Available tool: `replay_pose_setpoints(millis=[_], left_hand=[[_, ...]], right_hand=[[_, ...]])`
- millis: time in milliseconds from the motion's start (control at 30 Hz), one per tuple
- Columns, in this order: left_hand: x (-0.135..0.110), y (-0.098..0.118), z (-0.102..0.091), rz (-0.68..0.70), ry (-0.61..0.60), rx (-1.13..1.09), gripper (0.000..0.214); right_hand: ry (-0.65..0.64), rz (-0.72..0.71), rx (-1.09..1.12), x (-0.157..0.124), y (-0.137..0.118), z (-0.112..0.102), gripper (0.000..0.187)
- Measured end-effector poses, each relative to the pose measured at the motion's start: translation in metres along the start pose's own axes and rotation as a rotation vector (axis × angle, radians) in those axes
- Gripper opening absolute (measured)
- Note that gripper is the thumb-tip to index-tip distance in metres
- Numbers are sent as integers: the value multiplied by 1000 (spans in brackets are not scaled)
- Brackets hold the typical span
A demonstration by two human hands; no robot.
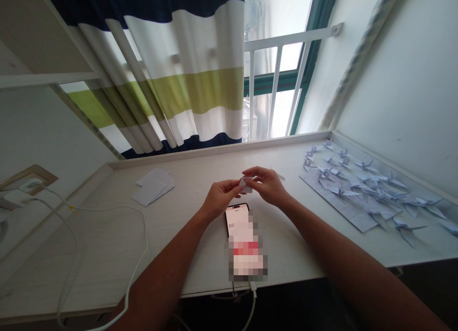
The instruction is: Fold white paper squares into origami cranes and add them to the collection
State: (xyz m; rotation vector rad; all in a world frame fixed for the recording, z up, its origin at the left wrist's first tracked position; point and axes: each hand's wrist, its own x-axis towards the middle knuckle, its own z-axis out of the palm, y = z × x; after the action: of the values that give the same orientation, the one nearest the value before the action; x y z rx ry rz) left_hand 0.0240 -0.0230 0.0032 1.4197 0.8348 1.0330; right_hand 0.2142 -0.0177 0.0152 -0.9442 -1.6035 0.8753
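Left hand [221,198], right hand [268,185] close, grips apparently pinched

A smartphone screen [236,220] mostly pixelated, the folded paper [245,184] half hidden behind the fingers [255,172], its shape unclear.

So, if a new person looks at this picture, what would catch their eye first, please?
Probably the many pale folded paper cranes spread over a printed white sheet at the right of the white desk. Above, a wide curtain with navy, white and olive-green stripes hangs by the window. At the centre, the left hand and right hand pinch a small folded piece of pale paper.
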Motion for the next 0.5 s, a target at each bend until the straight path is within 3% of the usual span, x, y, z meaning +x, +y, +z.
replay_pose_setpoints(millis=[333,500], left_hand=[[0,0,2,64,162,-35,35],[1,0,1,18,149,-65,37]], right_hand=[[0,68,106,-2,-2,2,30],[4,91,140,-2,0,5,27]])
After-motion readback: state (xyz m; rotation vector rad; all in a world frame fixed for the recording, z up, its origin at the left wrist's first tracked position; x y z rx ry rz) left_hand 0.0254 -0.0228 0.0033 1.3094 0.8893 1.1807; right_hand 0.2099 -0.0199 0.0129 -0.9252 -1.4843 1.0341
